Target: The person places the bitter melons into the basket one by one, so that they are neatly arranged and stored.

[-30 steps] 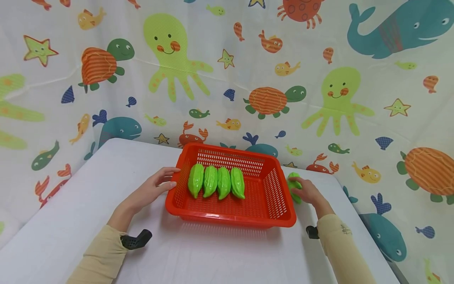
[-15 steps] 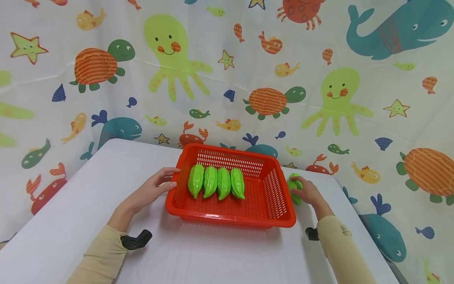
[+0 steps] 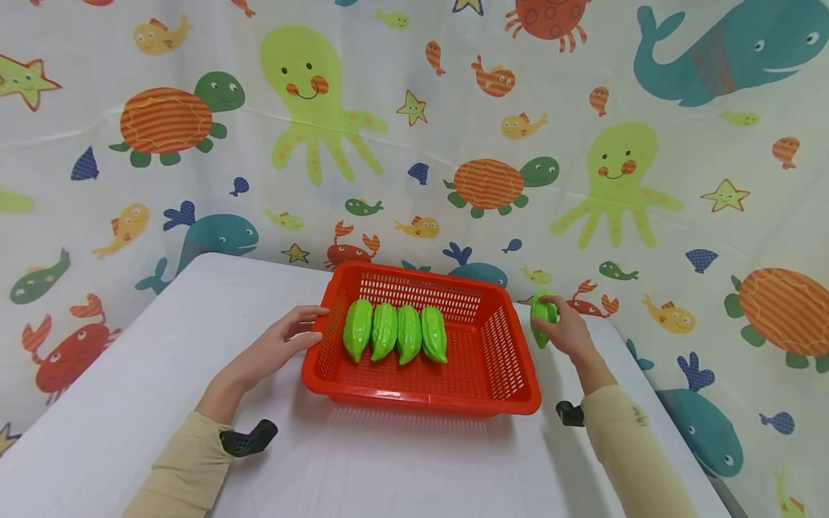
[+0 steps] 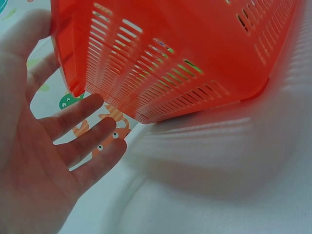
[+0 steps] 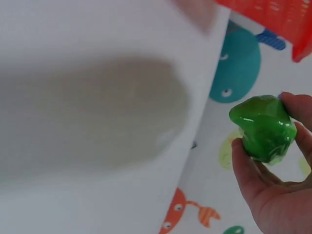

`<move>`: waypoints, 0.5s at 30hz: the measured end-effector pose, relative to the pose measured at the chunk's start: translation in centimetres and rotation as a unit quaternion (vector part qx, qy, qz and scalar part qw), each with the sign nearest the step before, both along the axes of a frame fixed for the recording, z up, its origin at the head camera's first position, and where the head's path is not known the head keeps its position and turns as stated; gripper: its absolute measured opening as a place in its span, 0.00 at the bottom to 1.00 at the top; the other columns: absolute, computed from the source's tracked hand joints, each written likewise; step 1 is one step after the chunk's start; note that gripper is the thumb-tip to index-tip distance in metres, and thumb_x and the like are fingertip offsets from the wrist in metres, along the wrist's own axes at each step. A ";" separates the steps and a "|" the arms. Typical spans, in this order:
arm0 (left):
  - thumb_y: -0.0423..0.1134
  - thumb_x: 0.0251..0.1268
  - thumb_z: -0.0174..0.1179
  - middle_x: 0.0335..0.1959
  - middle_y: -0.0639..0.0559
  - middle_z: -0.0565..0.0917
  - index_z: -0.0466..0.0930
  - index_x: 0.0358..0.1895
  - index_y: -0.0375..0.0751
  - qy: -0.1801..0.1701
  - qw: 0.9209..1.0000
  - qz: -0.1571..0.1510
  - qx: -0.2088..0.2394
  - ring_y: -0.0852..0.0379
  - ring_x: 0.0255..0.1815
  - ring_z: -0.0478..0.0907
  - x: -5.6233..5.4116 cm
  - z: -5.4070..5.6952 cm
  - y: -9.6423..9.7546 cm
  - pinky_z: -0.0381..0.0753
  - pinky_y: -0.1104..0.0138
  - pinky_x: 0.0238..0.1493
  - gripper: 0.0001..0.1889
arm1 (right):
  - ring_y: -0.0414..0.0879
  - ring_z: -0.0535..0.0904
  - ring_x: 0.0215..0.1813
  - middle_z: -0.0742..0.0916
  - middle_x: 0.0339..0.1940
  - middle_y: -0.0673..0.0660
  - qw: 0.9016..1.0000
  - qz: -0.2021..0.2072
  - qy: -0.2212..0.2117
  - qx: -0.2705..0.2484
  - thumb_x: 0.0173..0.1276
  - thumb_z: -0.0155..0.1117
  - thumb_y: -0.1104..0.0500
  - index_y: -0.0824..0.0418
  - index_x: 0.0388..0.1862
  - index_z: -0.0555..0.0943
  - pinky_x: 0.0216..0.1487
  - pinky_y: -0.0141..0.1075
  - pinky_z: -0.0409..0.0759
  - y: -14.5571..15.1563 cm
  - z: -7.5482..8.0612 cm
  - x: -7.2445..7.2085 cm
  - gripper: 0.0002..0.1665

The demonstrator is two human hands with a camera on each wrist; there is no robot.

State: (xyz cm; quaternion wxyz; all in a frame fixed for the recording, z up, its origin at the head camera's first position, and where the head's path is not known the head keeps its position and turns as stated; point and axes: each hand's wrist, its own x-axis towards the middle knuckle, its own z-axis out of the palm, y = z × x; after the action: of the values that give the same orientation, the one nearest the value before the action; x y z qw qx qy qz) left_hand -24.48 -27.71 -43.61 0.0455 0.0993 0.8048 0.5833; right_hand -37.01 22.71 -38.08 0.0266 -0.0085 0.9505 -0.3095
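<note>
A red slotted plastic basket (image 3: 414,397) stands on the white table. Inside it, along the left side, several glossy green ridged vegetables (image 3: 409,334) with pointed tips lie in a row. My left hand (image 3: 285,342) touches the basket's left rim; in the left wrist view its fingers (image 4: 90,146) are spread and loosely extended beside the outer wall. To the right of the basket, my right hand (image 3: 567,332) holds another green ridged vegetable (image 3: 541,320) between thumb and fingers. The right wrist view shows this vegetable (image 5: 265,129) raised off the table, with its shadow below.
White cloth covers the table (image 3: 388,475). Behind it hangs a curtain (image 3: 414,216) printed with sea animals, close to the basket's back rim. The table's right edge runs just beyond my right forearm.
My right hand has lifted the green ridged vegetable off the table and moved it slightly up and away. The left hand and the basket have stayed put.
</note>
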 end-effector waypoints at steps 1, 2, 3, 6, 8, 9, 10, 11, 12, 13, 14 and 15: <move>0.51 0.70 0.56 0.69 0.39 0.65 0.62 0.71 0.52 0.000 1.000 0.000 0.000 0.34 0.71 0.58 0.0 0.0 0.0 0.75 0.43 0.57 0.29 | 0.65 0.67 0.60 0.71 0.65 0.70 1.000 0.000 0.005 -0.004 0.71 0.60 0.53 0.59 0.73 0.61 0.58 0.59 0.74 -0.2 0.4 0.1 0.35; 0.51 0.70 0.56 0.69 0.39 0.65 0.62 0.71 0.52 0.000 1.000 0.000 0.000 0.34 0.71 0.58 0.0 0.0 0.0 0.75 0.42 0.57 0.29 | 0.65 0.67 0.61 0.70 0.65 0.70 1.000 -0.001 0.008 -0.006 0.71 0.60 0.52 0.58 0.73 0.61 0.58 0.60 0.74 -0.4 0.7 0.1 0.36; 0.51 0.70 0.56 0.69 0.39 0.65 0.62 0.71 0.52 0.000 1.000 0.000 0.000 0.34 0.71 0.58 0.0 0.0 0.0 0.75 0.42 0.57 0.28 | 0.65 0.67 0.61 0.70 0.66 0.70 1.000 -0.002 0.011 -0.008 0.71 0.60 0.52 0.58 0.74 0.61 0.59 0.60 0.74 -0.6 1.0 0.2 0.36; 0.51 0.70 0.56 0.69 0.39 0.65 0.62 0.71 0.52 0.001 1.000 -0.001 0.000 0.35 0.71 0.58 0.0 0.0 0.0 0.75 0.43 0.57 0.28 | 0.66 0.66 0.62 0.68 0.69 0.70 1.000 0.001 0.020 -0.012 0.71 0.60 0.51 0.56 0.74 0.61 0.59 0.61 0.73 -1.3 2.0 0.5 0.37; 0.51 0.70 0.56 0.69 0.39 0.65 0.62 0.70 0.52 0.002 1.000 -0.001 0.001 0.35 0.70 0.59 0.0 0.0 0.0 0.75 0.43 0.57 0.28 | 0.66 0.66 0.62 0.67 0.70 0.70 1.000 0.004 0.026 -0.012 0.71 0.61 0.50 0.55 0.74 0.61 0.58 0.60 0.74 -1.8 2.6 0.8 0.37; 0.51 0.70 0.56 0.69 0.39 0.65 0.63 0.70 0.52 0.003 1.000 -0.002 0.002 0.35 0.70 0.59 0.0 0.0 0.0 0.75 0.43 0.57 0.28 | 0.66 0.67 0.62 0.67 0.70 0.70 0.999 0.007 0.029 -0.011 0.71 0.61 0.49 0.55 0.74 0.61 0.58 0.60 0.74 -2.1 2.9 0.9 0.36; 0.50 0.70 0.56 0.69 0.39 0.65 0.63 0.70 0.52 0.003 1.000 -0.002 0.002 0.35 0.70 0.59 0.0 0.0 0.0 0.75 0.43 0.57 0.28 | 0.65 0.67 0.62 0.67 0.70 0.70 0.999 0.010 0.033 -0.009 0.71 0.61 0.49 0.54 0.74 0.62 0.57 0.60 0.75 -2.3 3.2 1.1 0.36; 0.50 0.71 0.56 0.69 0.39 0.65 0.62 0.70 0.52 0.004 1.000 -0.002 0.002 0.35 0.70 0.59 0.0 0.0 0.0 0.75 0.43 0.57 0.28 | 0.65 0.68 0.61 0.67 0.70 0.70 0.999 0.013 0.036 -0.008 0.71 0.61 0.48 0.53 0.73 0.62 0.57 0.59 0.76 -2.5 3.5 1.2 0.36; 0.50 0.71 0.56 0.69 0.39 0.65 0.62 0.70 0.52 0.004 1.000 -0.002 0.003 0.35 0.70 0.59 0.0 0.0 0.0 0.75 0.43 0.57 0.28 | 0.65 0.68 0.61 0.66 0.70 0.70 0.999 0.017 0.038 -0.007 0.70 0.61 0.47 0.53 0.73 0.62 0.56 0.58 0.77 -2.8 3.8 1.4 0.36; 0.50 0.71 0.56 0.69 0.39 0.66 0.62 0.70 0.52 0.004 1.000 -0.002 0.003 0.35 0.70 0.59 0.0 0.0 0.0 0.75 0.43 0.57 0.28 | 0.65 0.69 0.60 0.67 0.70 0.70 0.999 0.022 0.042 -0.008 0.70 0.61 0.47 0.53 0.73 0.63 0.55 0.57 0.77 -3.1 4.1 1.5 0.36; 0.50 0.71 0.56 0.69 0.39 0.66 0.62 0.70 0.52 0.004 1.000 -0.002 0.003 0.35 0.70 0.59 0.0 0.0 0.0 0.75 0.43 0.57 0.28 | 0.64 0.70 0.59 0.67 0.70 0.70 0.999 0.027 0.045 -0.009 0.70 0.62 0.48 0.53 0.73 0.63 0.54 0.56 0.78 -3.3 4.4 1.7 0.35; 0.50 0.71 0.56 0.69 0.39 0.66 0.62 0.70 0.52 0.004 1.000 -0.002 0.004 0.35 0.70 0.59 0.0 0.0 0.0 0.75 0.43 0.57 0.28 | 0.64 0.71 0.58 0.68 0.69 0.70 0.998 0.032 0.047 -0.010 0.70 0.62 0.48 0.54 0.72 0.64 0.53 0.55 0.79 -3.6 4.6 1.8 0.35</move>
State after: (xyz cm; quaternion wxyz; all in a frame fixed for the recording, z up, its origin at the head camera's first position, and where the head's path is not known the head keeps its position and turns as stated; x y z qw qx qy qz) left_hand -24.45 -27.74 -43.62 0.0430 0.1039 0.8027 0.5857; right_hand -35.16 19.13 -33.43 -0.0078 -0.0540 0.9469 -0.3169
